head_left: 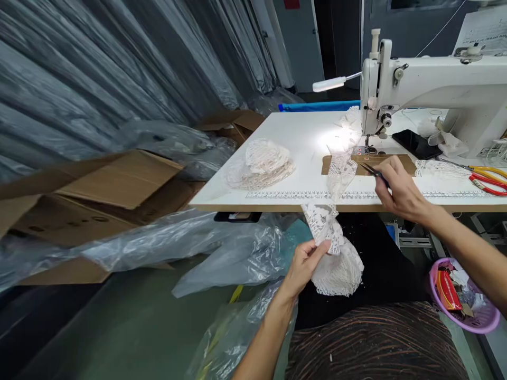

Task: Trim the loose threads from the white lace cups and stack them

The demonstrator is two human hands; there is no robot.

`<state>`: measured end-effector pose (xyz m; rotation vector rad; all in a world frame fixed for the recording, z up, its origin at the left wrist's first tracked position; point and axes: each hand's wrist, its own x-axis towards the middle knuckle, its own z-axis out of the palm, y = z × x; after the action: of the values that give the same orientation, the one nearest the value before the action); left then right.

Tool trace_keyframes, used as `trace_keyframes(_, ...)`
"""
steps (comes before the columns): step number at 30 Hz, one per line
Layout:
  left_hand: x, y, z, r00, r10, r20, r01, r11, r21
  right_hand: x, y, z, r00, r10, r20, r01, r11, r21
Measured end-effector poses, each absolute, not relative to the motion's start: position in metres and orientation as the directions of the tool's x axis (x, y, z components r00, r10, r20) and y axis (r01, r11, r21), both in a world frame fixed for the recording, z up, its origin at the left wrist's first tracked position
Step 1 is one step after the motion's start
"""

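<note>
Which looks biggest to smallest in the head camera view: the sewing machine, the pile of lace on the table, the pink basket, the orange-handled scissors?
1. Sewing machine, clearly largest.
2. Pile of lace and pink basket: they look alike; the basket is cut off by the frame and nearer the camera, so unranked.
3. Orange-handled scissors, smallest.

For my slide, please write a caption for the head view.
Left hand gathers white lace; right hand holds snips beside sewing machine.
</note>
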<state>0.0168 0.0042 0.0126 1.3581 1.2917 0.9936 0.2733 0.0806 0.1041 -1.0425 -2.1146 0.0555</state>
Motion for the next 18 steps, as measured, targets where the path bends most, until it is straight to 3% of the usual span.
trace_keyframes(2,0.003,-0.015,0.011,0.118,0.985,-0.128,0.182,0.105,0.978,0.251,0.048,0.086,-0.305,0.778,0.549,0.503,0.621,-0.601)
trace_keyframes(4,-0.006,-0.034,0.011,0.17,0.97,-0.171,0.187,0.139,0.972,0.231,0.021,0.061,-0.302,0.892,0.336,0.338,0.43,-0.837)
trace_keyframes(6,-0.009,-0.05,0.014,0.232,0.956,-0.18,0.224,0.128,0.966,0.214,0.001,0.037,-0.327,0.938,0.114,0.216,0.192,-0.957)
trace_keyframes(8,-0.008,-0.059,0.017,0.28,0.948,-0.154,0.289,0.07,0.955,0.2,-0.011,0.018,-0.385,0.922,-0.034,0.132,0.018,-0.991)
trace_keyframes(10,-0.007,-0.061,0.018,0.343,0.926,-0.161,0.371,0.024,0.929,0.192,-0.017,0.008,-0.422,0.903,-0.084,0.105,-0.044,-0.994)
trace_keyframes(12,-0.009,-0.054,0.017,0.354,0.915,-0.196,0.448,0.019,0.894,0.191,-0.02,0.008,-0.421,0.904,-0.071,0.124,-0.02,-0.992)
trace_keyframes(14,-0.013,-0.042,0.017,0.249,0.955,-0.161,0.492,0.019,0.87,0.194,-0.022,0.013,-0.422,0.906,-0.032,0.152,0.036,-0.988)
trace_keyframes(16,-0.013,-0.028,0.018,0.109,0.994,-0.013,0.477,-0.04,0.878,0.198,-0.026,0.022,-0.463,0.886,0.016,0.175,0.109,-0.979)
trace_keyframes(18,-0.009,-0.016,0.018,0.104,0.987,0.119,0.379,-0.15,0.913,0.201,-0.032,0.031,-0.537,0.84,0.076,0.176,0.199,-0.964)
